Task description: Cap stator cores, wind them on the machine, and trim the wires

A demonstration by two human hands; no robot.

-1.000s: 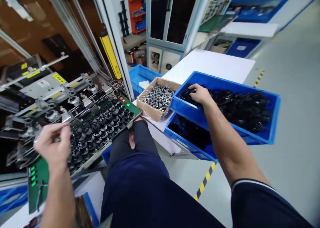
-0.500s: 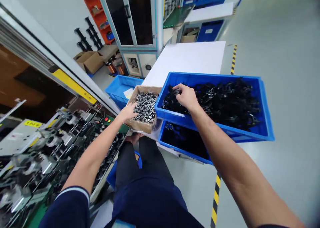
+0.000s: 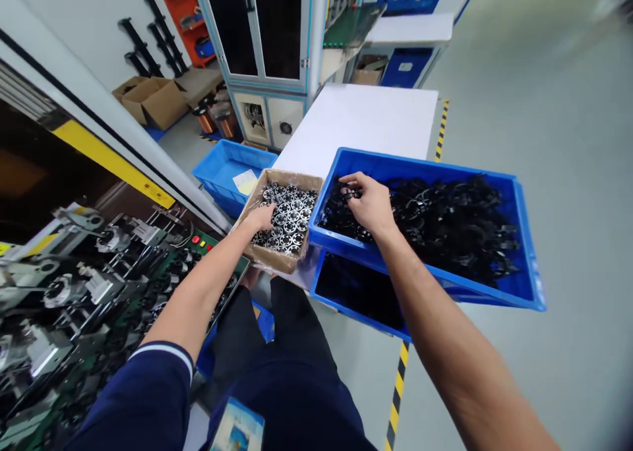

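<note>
My left hand [image 3: 262, 218] reaches into a cardboard box [image 3: 273, 260] lined with clear plastic. Its fingers curl down among silvery slotted metal rings [image 3: 295, 217], and their tips are hidden. Over the near-left end of a large blue bin [image 3: 531, 246], my right hand [image 3: 370, 204] pinches a small black plastic part [image 3: 350, 192] between thumb and fingers. Many similar black plastic pieces [image 3: 445, 230] fill that bin in a loose heap.
Below the large bin sits another blue bin [image 3: 359, 316], dark inside. A lighter blue bin [image 3: 222, 167] with a paper stands behind the box. To the left is a machine with metal fixtures [image 3: 99, 283] and a red button [image 3: 196, 239]. A white tabletop [image 3: 376, 118] extends behind.
My left hand has swung from the machine side into the cardboard box, and its fingers have curled in. My right hand stays in the blue bin, now pinching a black part. The view has turned right.
</note>
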